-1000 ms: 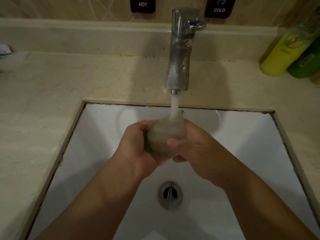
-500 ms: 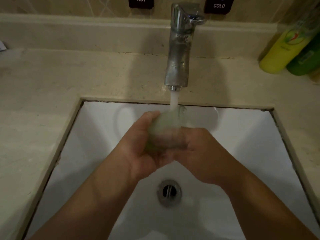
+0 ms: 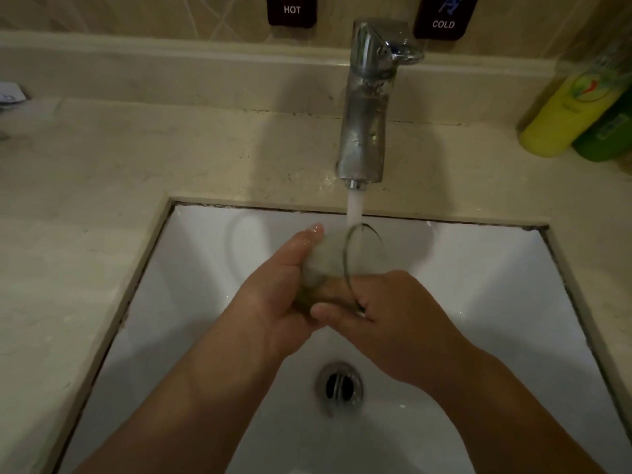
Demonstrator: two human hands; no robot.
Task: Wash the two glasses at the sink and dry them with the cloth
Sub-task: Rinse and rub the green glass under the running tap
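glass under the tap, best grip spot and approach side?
Grip the glass round its side wall near the base, coming from the left, as the left hand does now. It lies tilted with its rim toward the right under the water stream, so the mouth stays open for the right hand.

Around the basin: bottles, wall labels, a scrap at the edge

On the beige stone counter (image 3: 102, 186), far right against the backsplash, a yellow bottle (image 3: 567, 114) leaning, touching a green bottle (image 3: 608, 131) just beside it, both cut off by the frame edge. On the tiled wall (image 3: 136, 12) above, two dark labels: "HOT" (image 3: 291, 10) to the left, "COLD" (image 3: 443, 18) to the right. At the far left edge of the counter, a small white object (image 3: 10, 92), too cropped to identify.
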